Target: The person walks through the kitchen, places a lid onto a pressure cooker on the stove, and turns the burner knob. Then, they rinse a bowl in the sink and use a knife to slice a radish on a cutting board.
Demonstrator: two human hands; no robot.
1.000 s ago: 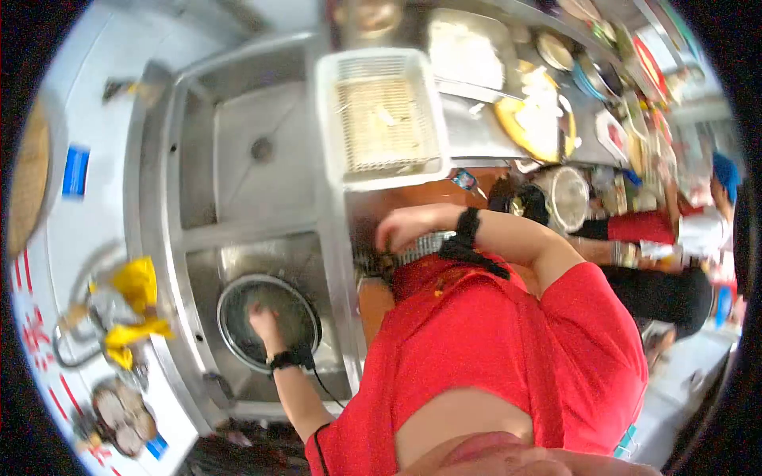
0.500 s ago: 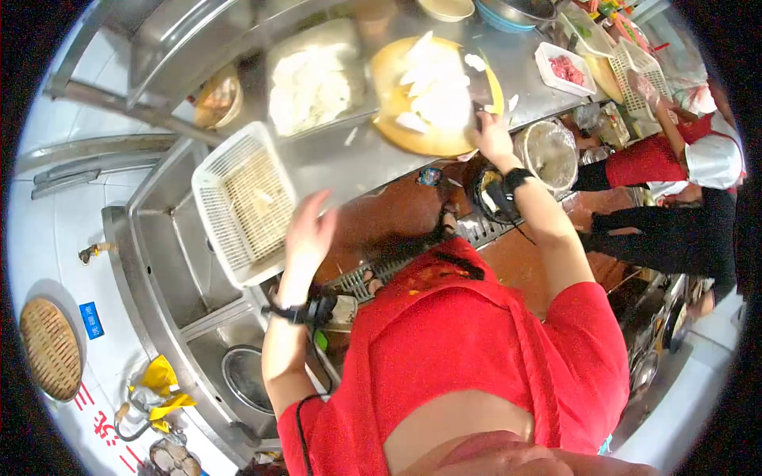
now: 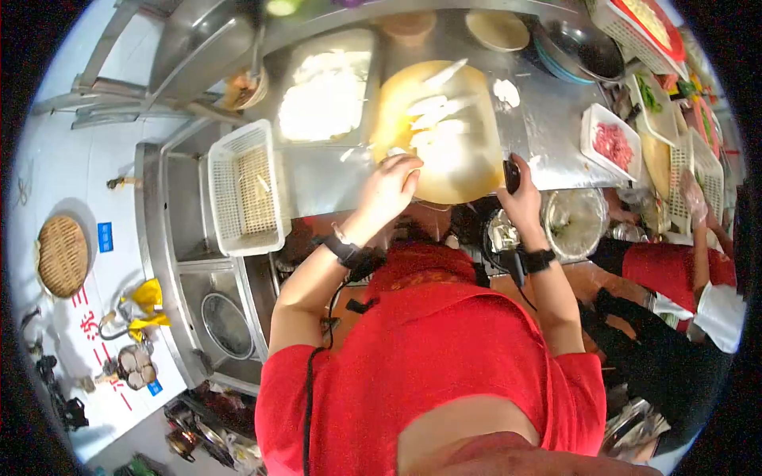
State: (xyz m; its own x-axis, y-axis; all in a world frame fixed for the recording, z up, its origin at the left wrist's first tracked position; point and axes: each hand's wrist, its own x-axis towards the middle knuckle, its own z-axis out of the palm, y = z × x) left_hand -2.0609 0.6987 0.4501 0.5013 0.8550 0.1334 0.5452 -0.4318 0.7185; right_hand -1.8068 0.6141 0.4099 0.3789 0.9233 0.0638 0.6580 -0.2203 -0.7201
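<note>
On the steel counter lies a round yellow cutting board with white vegetable slices spread over it, the middle washed out by glare. My left hand is at the board's near-left edge, fingers curled together around a small white piece. At the near-right edge, my right hand grips the black handle of a kitchen knife. Its blade is hard to make out against the bright board. A clear tray of white slices stands left of the board.
A white plastic basket rests by the sink at left. To the right are a white container of red meat, stacked pans and a lined bin. A co-worker in red stands at far right.
My left hand has moved from beside the basket to the board's near-left edge and closed. My right hand has drawn back slightly from the board with the knife. The view has shifted.
</note>
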